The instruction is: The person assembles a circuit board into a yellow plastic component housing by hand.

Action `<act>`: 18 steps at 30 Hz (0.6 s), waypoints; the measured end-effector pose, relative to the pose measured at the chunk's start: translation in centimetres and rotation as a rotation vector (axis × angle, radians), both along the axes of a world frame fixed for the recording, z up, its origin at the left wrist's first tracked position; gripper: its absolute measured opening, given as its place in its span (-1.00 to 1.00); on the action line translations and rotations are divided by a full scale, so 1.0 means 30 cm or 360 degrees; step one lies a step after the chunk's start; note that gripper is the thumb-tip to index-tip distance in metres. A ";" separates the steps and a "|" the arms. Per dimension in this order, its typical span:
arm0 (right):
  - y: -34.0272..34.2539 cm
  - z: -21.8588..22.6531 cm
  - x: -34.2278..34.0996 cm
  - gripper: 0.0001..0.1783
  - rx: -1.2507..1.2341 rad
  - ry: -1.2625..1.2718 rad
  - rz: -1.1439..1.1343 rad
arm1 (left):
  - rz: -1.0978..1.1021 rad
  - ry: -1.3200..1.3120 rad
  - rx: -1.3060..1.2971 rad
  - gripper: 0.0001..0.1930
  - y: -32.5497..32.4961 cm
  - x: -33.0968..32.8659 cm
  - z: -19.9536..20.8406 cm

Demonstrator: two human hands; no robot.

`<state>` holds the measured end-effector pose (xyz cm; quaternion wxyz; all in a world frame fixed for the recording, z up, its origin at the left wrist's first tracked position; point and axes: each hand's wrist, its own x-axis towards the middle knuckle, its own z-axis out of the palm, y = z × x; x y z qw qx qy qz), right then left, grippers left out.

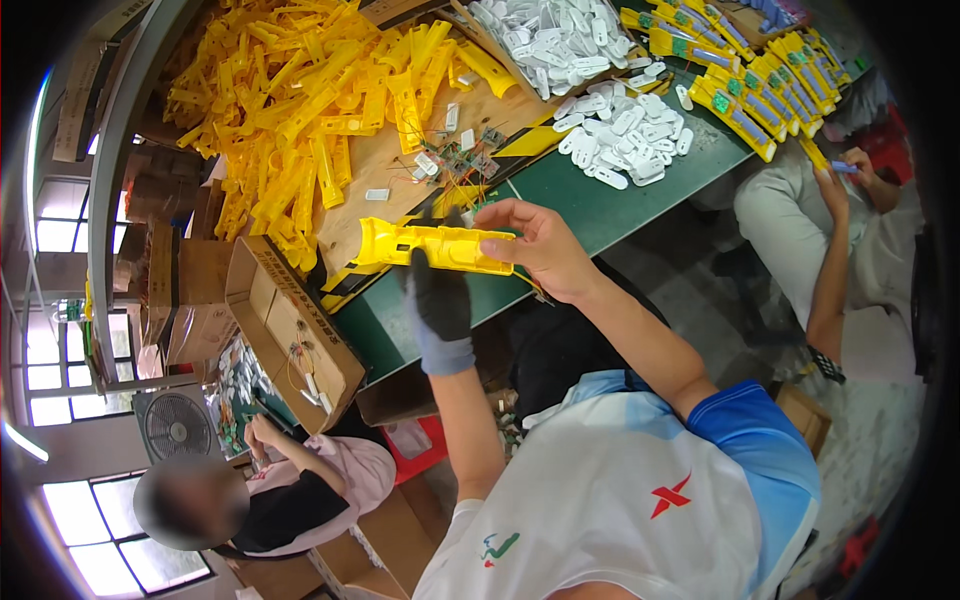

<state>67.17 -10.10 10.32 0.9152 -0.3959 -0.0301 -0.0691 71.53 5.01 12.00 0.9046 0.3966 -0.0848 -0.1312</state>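
Note:
A yellow plastic flashlight-shaped housing half (450, 246) lies crosswise in front of me, its wider flared end to the left and its hollow side partly showing. My left hand (438, 295), in a dark grey glove, is closed around its middle from below, with fingers behind it. My bare right hand (540, 250) pinches the right end between thumb and fingers. Just below that end, thin wires show; where they lead is hidden. Beyond the housing, small circuit boards with wires (470, 160) and white rectangular pieces (377, 195) lie on the wooden board.
A large heap of yellow housings (290, 110) covers the far left. White oval pieces (630, 130) are piled on the green table (590, 225). Filled yellow housings (745, 105) stand in rows at right. A cardboard box (300, 340) sits left. Co-workers sit on both sides.

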 end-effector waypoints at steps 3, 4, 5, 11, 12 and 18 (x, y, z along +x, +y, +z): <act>-0.001 -0.007 -0.006 -0.69 0.0002 0.0009 -0.0037 | -0.0012 -0.0102 0.0391 -0.51 -0.103 -0.033 0.041; -0.021 -0.009 -0.005 -0.68 -0.0152 -0.0002 -0.0121 | 0.0018 -0.0184 0.0428 -0.50 -0.111 -0.029 0.058; -0.043 -0.010 -0.004 -0.68 -0.0304 -0.0013 -0.0207 | 0.0047 -0.0268 0.0467 -0.50 -0.117 -0.026 0.077; -0.140 -0.040 0.011 -0.33 -0.0492 -0.0476 -0.0432 | 0.0004 -0.0517 0.0266 -0.38 -0.091 -0.008 0.257; -0.143 -0.050 0.020 -0.23 -0.0432 -0.0628 -0.0342 | -0.0074 -0.0541 0.0177 -0.38 -0.089 0.007 0.277; -0.121 -0.053 -0.017 -0.08 0.0005 -0.0719 0.0400 | 0.0019 -0.0658 0.0230 -0.38 -0.090 0.040 0.369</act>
